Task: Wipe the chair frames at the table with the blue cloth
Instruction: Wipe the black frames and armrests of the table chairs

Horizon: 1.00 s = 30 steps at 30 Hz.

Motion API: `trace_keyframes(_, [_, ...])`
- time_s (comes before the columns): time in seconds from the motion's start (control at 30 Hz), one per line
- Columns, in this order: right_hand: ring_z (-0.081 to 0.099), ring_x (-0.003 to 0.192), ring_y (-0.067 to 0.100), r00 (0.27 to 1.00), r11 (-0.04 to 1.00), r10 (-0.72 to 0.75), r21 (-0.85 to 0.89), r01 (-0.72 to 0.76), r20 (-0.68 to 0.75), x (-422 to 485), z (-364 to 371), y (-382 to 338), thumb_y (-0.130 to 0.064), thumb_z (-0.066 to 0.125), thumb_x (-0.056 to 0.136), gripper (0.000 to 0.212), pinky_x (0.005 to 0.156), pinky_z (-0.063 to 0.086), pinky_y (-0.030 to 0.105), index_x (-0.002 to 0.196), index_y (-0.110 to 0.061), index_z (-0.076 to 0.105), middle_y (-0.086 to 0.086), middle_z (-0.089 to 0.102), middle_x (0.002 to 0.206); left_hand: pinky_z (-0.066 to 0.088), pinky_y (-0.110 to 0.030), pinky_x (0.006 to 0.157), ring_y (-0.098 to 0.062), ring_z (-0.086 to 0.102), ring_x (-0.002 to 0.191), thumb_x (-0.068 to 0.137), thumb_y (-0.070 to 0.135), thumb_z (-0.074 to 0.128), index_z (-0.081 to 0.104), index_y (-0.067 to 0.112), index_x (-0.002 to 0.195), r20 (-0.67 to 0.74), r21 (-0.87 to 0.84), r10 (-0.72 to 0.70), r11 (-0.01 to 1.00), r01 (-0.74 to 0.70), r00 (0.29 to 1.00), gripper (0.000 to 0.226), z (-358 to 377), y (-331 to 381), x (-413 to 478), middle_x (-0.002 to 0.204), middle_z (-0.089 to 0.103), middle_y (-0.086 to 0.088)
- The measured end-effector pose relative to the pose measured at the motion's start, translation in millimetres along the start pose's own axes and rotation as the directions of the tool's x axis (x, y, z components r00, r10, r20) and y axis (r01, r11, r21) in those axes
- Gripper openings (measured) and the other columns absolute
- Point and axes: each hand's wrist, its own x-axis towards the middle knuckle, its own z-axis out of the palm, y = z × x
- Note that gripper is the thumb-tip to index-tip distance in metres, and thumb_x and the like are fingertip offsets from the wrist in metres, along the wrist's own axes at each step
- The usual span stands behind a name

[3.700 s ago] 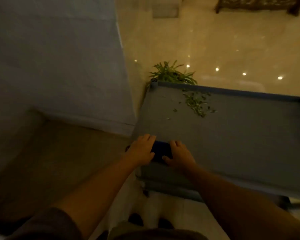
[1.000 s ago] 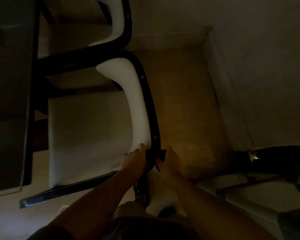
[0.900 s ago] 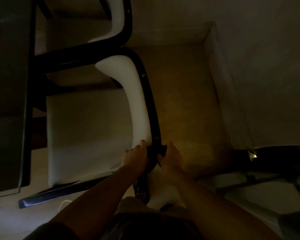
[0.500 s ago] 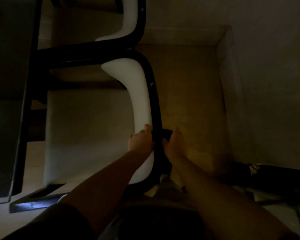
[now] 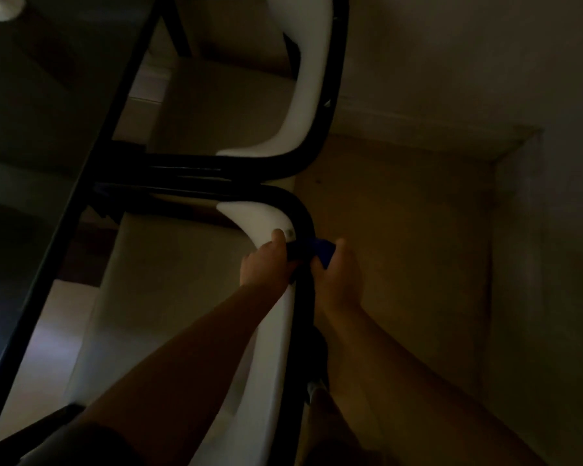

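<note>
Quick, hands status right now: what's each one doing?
Left hand: closed on the blue cloth against the near chair's black frame.
Right hand: closed on the same cloth.

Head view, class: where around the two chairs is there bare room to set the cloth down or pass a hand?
Free: near chair's seat, between table edge and backrest; bare floor toward the wall. Crowded: both hands on the blue cloth; chair frames almost meet.

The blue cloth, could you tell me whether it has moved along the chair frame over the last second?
Yes. The blue cloth, held between the left hand and right hand, has slid up the black chair frame from its lower end to the rounded top corner.
</note>
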Motion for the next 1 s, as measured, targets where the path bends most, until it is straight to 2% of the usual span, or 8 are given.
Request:
trace_keyframes(0.1, [0.064,0.094,0.026,0.999,0.999,-0.041,0.036,0.04,0.032,47,-1,-19,-0.027,0.063,0.091,0.037,0.071,0.047,0.032,0.119,-0.006,0.051,0.012,0.062,0.108,0.054,-0.044,0.073,-0.035,0.066,0.09,0.09,0.038,0.06,0.041,0.013,0.112,0.0,-0.015,-0.045,0.999,0.045,0.999,0.039,-15,5,47,0.102,0.066,-0.012])
trace_keyframes(0.23, [0.063,0.1,0.029,0.992,0.992,-0.077,0.105,0.067,0.099,101,3,-46,-0.021,0.062,0.092,0.038,0.073,0.044,0.032,0.122,-0.002,0.05,0.017,0.061,0.113,0.052,-0.045,0.071,-0.038,0.065,0.092,0.088,0.041,0.063,0.04,0.014,0.103,-0.002,-0.061,-0.118,0.991,0.117,0.993,0.039,-34,2,100,0.101,0.065,-0.015])
trace_keyframes(0.37, [0.063,0.103,0.029,0.981,0.989,-0.064,0.144,0.038,0.186,144,9,-68,-0.018,0.062,0.091,0.034,0.08,0.05,0.038,0.12,-0.004,0.049,0.015,0.061,0.115,0.054,-0.047,0.075,-0.036,0.064,0.09,0.087,0.046,0.063,0.041,0.013,0.104,-0.016,-0.099,-0.152,0.984,0.149,0.988,0.043,-47,-1,136,0.1,0.064,-0.013])
trace_keyframes(0.5, [0.06,0.113,0.03,0.977,0.989,-0.104,0.121,0.082,0.188,156,13,-69,-0.019,0.062,0.091,0.041,0.096,0.05,0.046,0.126,-0.003,0.047,0.017,0.059,0.123,0.054,-0.047,0.074,-0.037,0.065,0.091,0.088,0.043,0.063,0.039,0.012,0.113,-0.061,-0.06,-0.154,0.987,0.15,0.986,0.046,-43,-1,145,0.102,0.065,-0.014])
trace_keyframes(0.63, [0.061,0.113,0.029,0.978,0.986,-0.135,0.116,0.117,0.158,148,13,-64,-0.02,0.061,0.093,0.042,0.092,0.053,0.041,0.129,-0.004,0.045,0.016,0.058,0.125,0.054,-0.048,0.073,-0.041,0.065,0.096,0.094,0.033,0.058,0.029,0.015,0.133,-0.082,0.061,-0.086,0.994,0.091,0.993,0.052,-44,10,140,0.117,0.057,-0.018])
trace_keyframes(0.73, [0.062,0.11,0.028,0.986,0.986,-0.111,0.14,0.093,0.126,136,9,-58,-0.019,0.06,0.093,0.038,0.086,0.052,0.036,0.126,-0.005,0.046,0.015,0.059,0.122,0.054,-0.05,0.074,-0.044,0.064,0.094,0.096,0.016,0.052,0.033,0.012,0.131,-0.122,0.111,0.021,0.994,-0.008,0.992,0.04,-41,17,125,0.123,0.048,-0.017])
trace_keyframes(0.87, [0.063,0.101,0.027,0.98,0.983,-0.138,0.142,0.117,0.146,112,2,-45,-0.02,0.062,0.091,0.035,0.072,0.047,0.031,0.121,-0.007,0.048,0.013,0.061,0.115,0.054,-0.053,0.076,-0.042,0.063,0.094,0.098,0.015,0.045,0.039,0.008,0.12,-0.115,-0.02,0.038,0.999,-0.041,0.993,0.023,-30,7,97,0.12,0.052,-0.014])
trace_keyframes(1.0, [0.062,0.099,0.023,0.977,0.983,-0.143,0.135,0.122,0.16,91,-7,-41,-0.021,0.06,0.093,0.033,0.07,0.039,0.028,0.122,-0.011,0.048,0.008,0.061,0.113,0.054,-0.051,0.085,-0.034,0.063,0.106,0.099,0.02,0.046,0.04,0.015,0.133,-0.104,-0.068,0.081,0.994,-0.089,0.991,0.035,-25,-3,69,0.132,0.054,-0.009])
